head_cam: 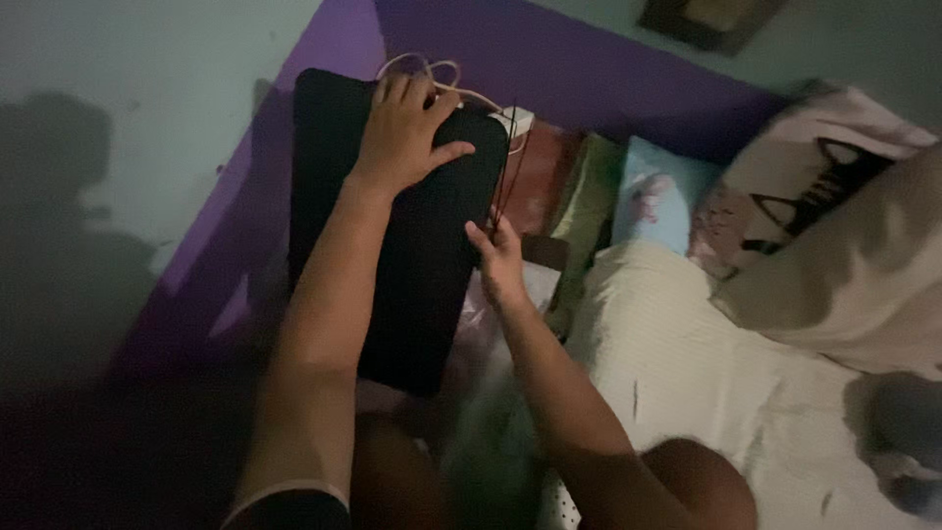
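Here left hand [400, 132] lies flat, fingers spread, atop black cushion [392, 236]; right hand [498, 257] fingers pinch its edge.

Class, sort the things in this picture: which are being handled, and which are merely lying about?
Being handled: black cushion, pressed by the left hand; right hand at its edge.

Lying about: white cable, white charger, light blue pillow, cream blanket.
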